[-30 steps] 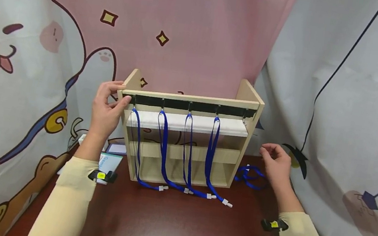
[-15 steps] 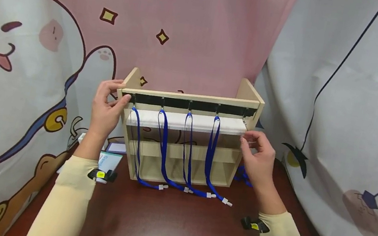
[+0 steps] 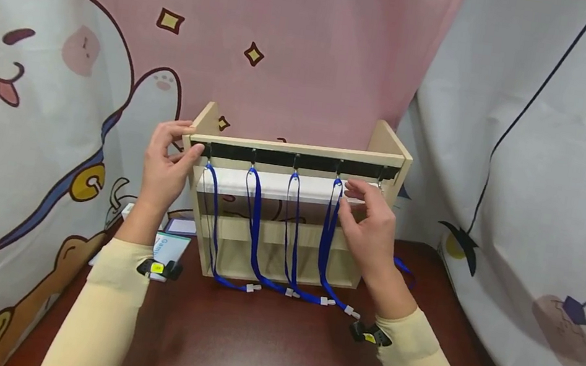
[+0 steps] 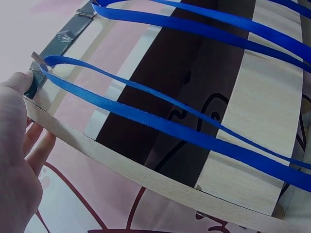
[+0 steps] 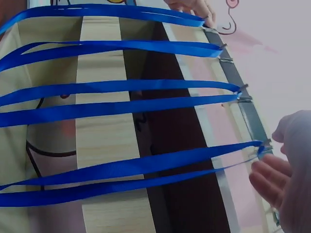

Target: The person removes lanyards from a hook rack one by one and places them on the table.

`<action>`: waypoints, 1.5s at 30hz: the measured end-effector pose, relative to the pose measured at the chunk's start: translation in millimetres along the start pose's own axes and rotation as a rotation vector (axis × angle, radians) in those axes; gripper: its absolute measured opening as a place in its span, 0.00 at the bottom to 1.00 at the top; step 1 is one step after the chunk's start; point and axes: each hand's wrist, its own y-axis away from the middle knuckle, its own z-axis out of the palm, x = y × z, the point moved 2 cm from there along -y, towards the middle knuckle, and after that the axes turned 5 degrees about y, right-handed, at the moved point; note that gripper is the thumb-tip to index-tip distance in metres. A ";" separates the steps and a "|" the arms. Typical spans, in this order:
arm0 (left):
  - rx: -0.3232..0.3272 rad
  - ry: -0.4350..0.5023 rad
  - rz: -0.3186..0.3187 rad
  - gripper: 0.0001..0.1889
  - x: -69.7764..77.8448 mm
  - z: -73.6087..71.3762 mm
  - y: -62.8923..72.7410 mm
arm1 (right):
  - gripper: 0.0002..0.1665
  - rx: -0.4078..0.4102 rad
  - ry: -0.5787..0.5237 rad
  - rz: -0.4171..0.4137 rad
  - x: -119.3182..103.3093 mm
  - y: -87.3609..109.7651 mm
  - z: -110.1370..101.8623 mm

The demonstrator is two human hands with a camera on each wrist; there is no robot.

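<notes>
A dark reddish-brown tabletop carries a pale wooden rack, with a pink curtain behind it and a greyish-white curtain to the right. A light-blue booklet lies beside the rack's left side, and a loose blue strap shows past its right side. From hooks on the rack's black strip hang 4 blue lanyards (the white clips at their lower ends lie on the table).

The left hand grips the rack's upper left corner, thumb on the front, fingers round the side panel. The right hand is held at the top of the rightmost lanyard, thumb and fingers narrowly parted about its loop; whether they touch it, I cannot quite tell.
</notes>
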 end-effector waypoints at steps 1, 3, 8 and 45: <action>0.004 0.001 -0.002 0.17 0.7 0.0 -0.2 | 0.20 -0.005 0.013 0.002 -1.5 -2.1 2.4; 0.011 -0.004 -0.006 0.17 1.6 0.1 -0.7 | 0.20 -0.021 0.038 0.018 -2.9 -6.1 7.3; 0.021 -0.026 -0.024 0.17 2.2 1.1 -1.0 | 0.18 -0.041 0.055 0.052 -1.8 -12.8 17.3; 0.016 -0.014 -0.029 0.16 40.6 4.9 6.7 | 0.05 0.042 -0.161 0.125 -31.4 -50.8 -41.8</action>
